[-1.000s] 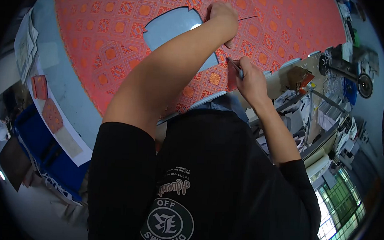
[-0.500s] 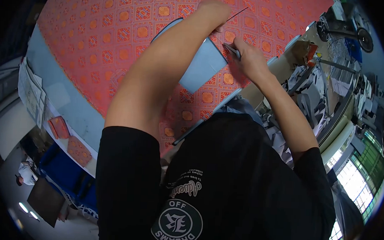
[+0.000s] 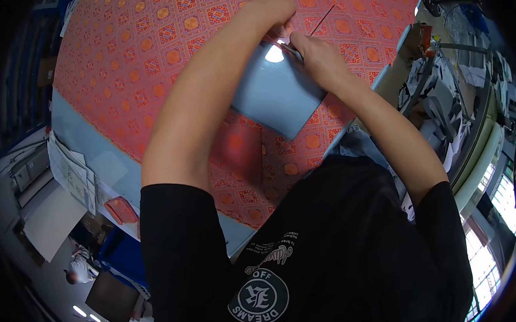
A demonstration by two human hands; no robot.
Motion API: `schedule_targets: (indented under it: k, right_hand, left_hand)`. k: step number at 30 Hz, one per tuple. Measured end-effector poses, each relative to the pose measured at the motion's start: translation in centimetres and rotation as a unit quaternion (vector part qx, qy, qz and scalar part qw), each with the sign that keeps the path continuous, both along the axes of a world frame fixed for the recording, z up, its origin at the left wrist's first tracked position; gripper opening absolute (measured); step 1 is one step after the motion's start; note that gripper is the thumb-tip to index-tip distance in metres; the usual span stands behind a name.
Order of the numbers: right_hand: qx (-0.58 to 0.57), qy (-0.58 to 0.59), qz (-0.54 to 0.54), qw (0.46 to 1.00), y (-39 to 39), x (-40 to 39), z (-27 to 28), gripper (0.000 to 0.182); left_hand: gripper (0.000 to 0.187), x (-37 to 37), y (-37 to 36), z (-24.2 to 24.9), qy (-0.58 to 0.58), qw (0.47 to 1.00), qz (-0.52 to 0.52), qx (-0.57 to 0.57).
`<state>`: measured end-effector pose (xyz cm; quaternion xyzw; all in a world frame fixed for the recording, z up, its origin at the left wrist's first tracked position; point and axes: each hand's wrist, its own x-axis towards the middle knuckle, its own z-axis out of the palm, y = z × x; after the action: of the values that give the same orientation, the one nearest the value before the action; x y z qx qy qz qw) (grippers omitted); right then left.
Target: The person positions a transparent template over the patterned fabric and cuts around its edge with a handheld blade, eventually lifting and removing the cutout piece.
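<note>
A flat blue-grey sheet with a bright glare near its top lies over the red patterned tabletop. My left hand is bent at the sheet's upper edge, its fingers closed there and partly hidden by the wrist. My right hand meets it from the right, wrapped round a slim grey hand tool whose tip points at the left fingertips. I cannot make out the tool's exact kind. A thin dark strip sticks up beyond both hands.
Red patterned cloth covers the table, with a pale blue border at left. Papers and a small red piece lie at that edge. Heaped scraps stand on the right; a person is far lower left.
My right hand has moved up and left, bringing the tool against the left fingers. The sheet appears turned and now catches a glare. The whole view has shifted.
</note>
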<state>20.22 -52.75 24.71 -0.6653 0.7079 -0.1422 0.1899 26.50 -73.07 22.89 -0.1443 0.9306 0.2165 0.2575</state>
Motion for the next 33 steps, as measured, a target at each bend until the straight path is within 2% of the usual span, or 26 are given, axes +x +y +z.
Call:
schedule_targets:
  k: [5, 8, 15, 17, 21, 24, 25, 27, 29, 31, 33]
  right_hand:
    - [-0.062, -0.049, -0.016, 0.997, -2.2, 2.1, -0.6, 0.017]
    - [-0.048, -0.035, -0.044, 0.997, -2.8, 3.1, -0.3, 0.016]
    - [-0.051, -0.024, -0.087, 0.995, -4.2, 4.3, -1.1, 0.021]
    - [-0.119, -0.027, -0.085, 0.989, -4.7, 4.2, -1.9, 0.023]
    - [-0.112, -0.034, -0.085, 0.989, -4.1, 3.7, -2.1, 0.024]
    - [-0.152, -0.094, -0.072, 0.981, -1.2, 2.6, -1.5, 0.029]
    - [-0.121, -0.093, -0.084, 0.985, 0.3, 1.9, -1.5, 0.030]
    - [-0.100, -0.097, -0.088, 0.986, 2.1, -0.4, -2.1, 0.032]
    - [-0.186, -0.102, -0.015, 0.977, 3.6, -2.9, -3.2, 0.035]
    - [-0.175, -0.088, -0.011, 0.980, 4.3, -5.0, -3.7, 0.038]
    - [-0.134, -0.051, -0.010, 0.990, 4.7, -7.1, -3.8, 0.045]
  left_hand:
    - [0.024, 0.3, -2.2, -3.5, 0.072, 0.989, 0.066, 0.108]
    - [0.024, -1.0, -2.1, -6.0, 0.114, 0.971, 0.112, 0.177]
    - [0.023, -1.4, -3.6, -12.1, 0.209, 0.897, 0.222, 0.322]
    - [0.022, -1.3, -3.8, -13.1, 0.234, 0.869, 0.253, 0.355]
    - [0.022, -0.9, -3.9, -13.0, 0.286, 0.809, 0.310, 0.409]
    - [0.021, 3.7, -1.8, -10.2, 0.330, 0.761, 0.354, 0.433]
    - [0.021, 5.9, -2.5, -9.5, 0.345, 0.743, 0.370, 0.439]
    - [0.021, 8.9, -1.4, -7.0, 0.377, 0.707, 0.398, 0.446]
    - [0.020, 12.1, 2.5, -4.0, 0.428, 0.708, 0.503, 0.251]
    - [0.024, 14.3, 5.9, -6.1, 0.513, 0.628, 0.548, 0.204]
    - [0.023, 15.1, 10.4, -3.9, 0.480, 0.674, 0.546, 0.131]
